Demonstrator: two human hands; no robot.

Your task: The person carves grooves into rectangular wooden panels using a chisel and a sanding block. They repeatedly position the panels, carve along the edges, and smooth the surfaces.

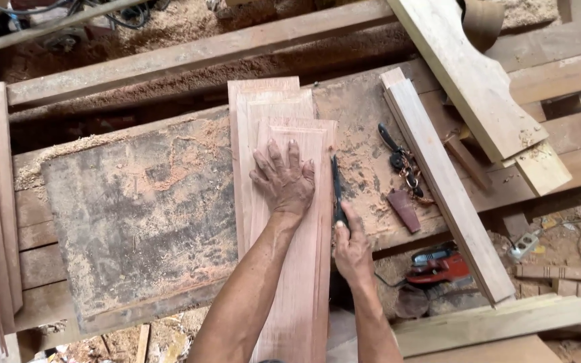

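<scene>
Pressing flat with fingers spread, the left hand (284, 180) steadies the board (290, 269) while the right hand (352, 250), fingers clamped on a dark tool (337, 191), works its edge.

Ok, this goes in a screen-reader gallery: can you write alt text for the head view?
A left hand presses flat on a reddish wooden board while the right hand holds a dark tool against the board's edge. They work on a sawdust-strewn workbench, with a long pale plank alongside.

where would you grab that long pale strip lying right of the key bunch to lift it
Take the long pale strip near its middle, from above, pinching across its narrow width. It lies flat and slanted with its lower end past the bench edge; the keys crowd its left side.
</scene>
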